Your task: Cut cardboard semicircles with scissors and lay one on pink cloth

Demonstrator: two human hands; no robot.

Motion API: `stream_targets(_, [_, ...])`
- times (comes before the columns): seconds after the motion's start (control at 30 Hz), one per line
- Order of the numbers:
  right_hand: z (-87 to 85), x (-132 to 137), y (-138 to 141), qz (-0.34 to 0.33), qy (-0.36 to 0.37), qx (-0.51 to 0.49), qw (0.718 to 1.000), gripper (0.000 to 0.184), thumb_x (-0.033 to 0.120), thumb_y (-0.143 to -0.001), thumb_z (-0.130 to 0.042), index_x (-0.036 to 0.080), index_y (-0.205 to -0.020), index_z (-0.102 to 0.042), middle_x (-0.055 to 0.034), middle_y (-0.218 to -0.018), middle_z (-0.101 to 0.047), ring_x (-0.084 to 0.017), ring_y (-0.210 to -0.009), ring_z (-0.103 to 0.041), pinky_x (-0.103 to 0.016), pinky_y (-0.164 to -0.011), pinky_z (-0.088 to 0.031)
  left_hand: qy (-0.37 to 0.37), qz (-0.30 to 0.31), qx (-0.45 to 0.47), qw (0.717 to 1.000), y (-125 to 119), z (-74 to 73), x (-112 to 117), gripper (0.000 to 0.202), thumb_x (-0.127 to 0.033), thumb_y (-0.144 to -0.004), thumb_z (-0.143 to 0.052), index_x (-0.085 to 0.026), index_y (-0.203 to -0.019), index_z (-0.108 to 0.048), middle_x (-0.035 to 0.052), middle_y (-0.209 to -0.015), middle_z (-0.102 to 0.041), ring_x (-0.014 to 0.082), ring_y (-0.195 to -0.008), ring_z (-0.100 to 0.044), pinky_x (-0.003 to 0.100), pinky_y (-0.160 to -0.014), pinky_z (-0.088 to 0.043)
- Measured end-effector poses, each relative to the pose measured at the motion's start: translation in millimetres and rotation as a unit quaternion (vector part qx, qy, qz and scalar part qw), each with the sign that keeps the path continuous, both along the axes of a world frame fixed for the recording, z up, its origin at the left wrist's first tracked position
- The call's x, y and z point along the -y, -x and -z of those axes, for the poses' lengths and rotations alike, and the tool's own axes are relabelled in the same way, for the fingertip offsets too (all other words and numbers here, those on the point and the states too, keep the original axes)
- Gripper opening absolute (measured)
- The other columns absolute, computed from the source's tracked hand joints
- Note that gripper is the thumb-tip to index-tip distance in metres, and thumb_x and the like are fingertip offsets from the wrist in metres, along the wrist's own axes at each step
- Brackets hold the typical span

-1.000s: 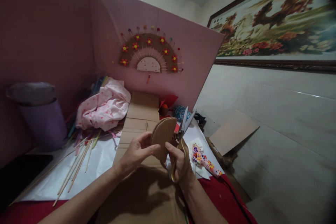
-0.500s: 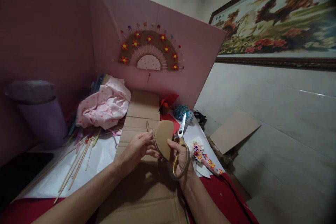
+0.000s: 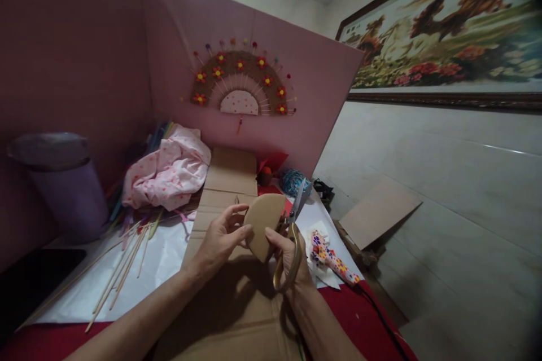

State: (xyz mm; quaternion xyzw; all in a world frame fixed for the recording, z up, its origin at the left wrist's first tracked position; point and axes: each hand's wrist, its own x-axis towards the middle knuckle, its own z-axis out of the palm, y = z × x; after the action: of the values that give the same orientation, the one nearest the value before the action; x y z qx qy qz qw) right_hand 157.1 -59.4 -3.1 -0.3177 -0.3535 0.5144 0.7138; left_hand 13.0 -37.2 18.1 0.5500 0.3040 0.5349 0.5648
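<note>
A half-round piece of brown cardboard (image 3: 265, 224) is held up in front of me, its curved edge to the left and straight edge to the right. At its left rim, my left hand (image 3: 224, 237) pinches it between thumb and fingers. From the lower right, my right hand (image 3: 292, 259) grips the same piece with the thumb on its face. Gold-handled scissors (image 3: 299, 201) also hang in my right hand, blades pointing up and away. Below both hands lies a long cardboard sheet (image 3: 220, 304) with fold lines.
Thin wooden sticks (image 3: 127, 265) and crumpled dotted cloth (image 3: 169, 166) lie left, near a purple bin (image 3: 70, 192). Blue yarn (image 3: 293, 181) and a flower-patterned glue gun (image 3: 334, 259) are right. A flowered half-ring decoration (image 3: 240, 65) hangs on the pink board (image 3: 305, 67).
The cardboard half-circle has turned in my hands, with its face now more toward me. My left thumb has come onto its left edge. The scissors have tilted slightly.
</note>
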Motion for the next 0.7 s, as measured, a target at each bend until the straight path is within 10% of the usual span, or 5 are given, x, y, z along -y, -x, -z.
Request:
stream_targets(0.37, [-2.6,11.9,8.0,0.118,-0.066,0.246,0.96,0.034,0.023,-0.068,-0.073,0.022,-0.098,-0.057,-0.0031,-0.095,-0.07,-0.024,-0.088,-0.066,-0.037,-0.08,-0.054,0.056,-0.097,-0.052,0.992,1.6,6.1,-6.0,0.043,-0.032,-0.053,-0.08,-0.019,-0.077,-0.046,-0.0019,-0.069,-0.061,0.0149,-0.058,-0.059,0.024,-0.046,-0.047])
stream_targets(0.7, [1.1,3.5,5.2,0.083,-0.022,0.192,0.978,0.036,0.025,-0.066,-0.074,0.019,-0.096,-0.056,-0.0059,-0.092,-0.071,-0.025,-0.084,-0.068,-0.037,-0.078,-0.055,-0.048,-0.154,-0.138,0.977,3.6,10.9,-2.1,0.02,-0.03,-0.069,-0.067,-0.019,-0.083,-0.058,0.0022,-0.075,-0.066,0.0193,-0.066,-0.063,0.029,-0.057,-0.048])
